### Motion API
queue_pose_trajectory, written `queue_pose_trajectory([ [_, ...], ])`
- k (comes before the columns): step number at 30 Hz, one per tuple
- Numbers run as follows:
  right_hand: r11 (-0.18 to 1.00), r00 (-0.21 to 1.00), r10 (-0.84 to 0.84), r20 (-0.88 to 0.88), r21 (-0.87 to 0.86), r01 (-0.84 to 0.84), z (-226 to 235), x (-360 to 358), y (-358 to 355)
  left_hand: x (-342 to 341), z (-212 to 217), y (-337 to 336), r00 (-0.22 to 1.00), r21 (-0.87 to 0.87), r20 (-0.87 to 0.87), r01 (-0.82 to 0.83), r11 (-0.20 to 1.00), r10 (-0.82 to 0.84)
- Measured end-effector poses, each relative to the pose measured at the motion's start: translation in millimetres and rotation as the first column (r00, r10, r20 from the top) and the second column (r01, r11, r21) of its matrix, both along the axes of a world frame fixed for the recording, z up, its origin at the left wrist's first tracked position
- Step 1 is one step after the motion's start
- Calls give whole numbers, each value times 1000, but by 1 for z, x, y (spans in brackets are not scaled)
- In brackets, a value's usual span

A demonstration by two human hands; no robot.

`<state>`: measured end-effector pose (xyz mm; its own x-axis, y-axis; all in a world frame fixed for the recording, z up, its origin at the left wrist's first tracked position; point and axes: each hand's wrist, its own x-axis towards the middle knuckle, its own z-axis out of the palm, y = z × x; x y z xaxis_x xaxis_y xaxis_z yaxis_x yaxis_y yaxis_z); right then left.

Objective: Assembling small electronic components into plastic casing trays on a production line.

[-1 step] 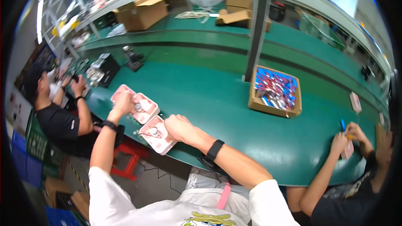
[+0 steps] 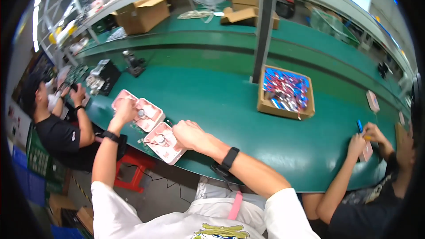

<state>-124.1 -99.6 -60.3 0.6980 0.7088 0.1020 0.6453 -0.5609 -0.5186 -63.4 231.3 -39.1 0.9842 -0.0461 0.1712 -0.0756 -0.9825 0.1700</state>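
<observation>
As before, our left hand (image 2: 127,110) curls over the left pink casings (image 2: 155,113) and our right hand (image 2: 189,135) bunches at the nearer pink casing (image 2: 168,152), what they pinch we cannot tell, on the green table (image 2: 212,95), while the far-right cardboard box (image 2: 278,111) appears slightly further left.

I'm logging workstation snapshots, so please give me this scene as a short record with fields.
Left hand: over the leftmost pink shell; fingertips unclear
Right hand: at the right edge of the nearest pink shell; fingertips hidden
Between: middle pink shell with a round grey part inside
Surface: green table
Right of hands: open cardboard box of blue and silver parts with red wires
Others: one person at left, one at right
</observation>
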Motion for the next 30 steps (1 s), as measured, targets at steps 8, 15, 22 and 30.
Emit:
queue_pose_trajectory([
  [8, 908, 919, -375, 121, -153, 390, 46, -91, -211, -38, 48, -204, 917, -32, 133, 383, 923, -376],
  [15, 763, 804, -568, 175, -255, 594, 15, -151, -284, -7, -1, -328, 847, -126, 84, 532, 837, -526],
  [22, 698, 716, -680, 156, -160, 698, -9, -165, -293, 11, -28, -351, 857, -125, 34, 513, 849, -514],
  [30, 611, 635, -683, -361, 192, 768, 18, -140, -323, -3, 0, -322, 835, -241, 74, 546, 802, -546],
])
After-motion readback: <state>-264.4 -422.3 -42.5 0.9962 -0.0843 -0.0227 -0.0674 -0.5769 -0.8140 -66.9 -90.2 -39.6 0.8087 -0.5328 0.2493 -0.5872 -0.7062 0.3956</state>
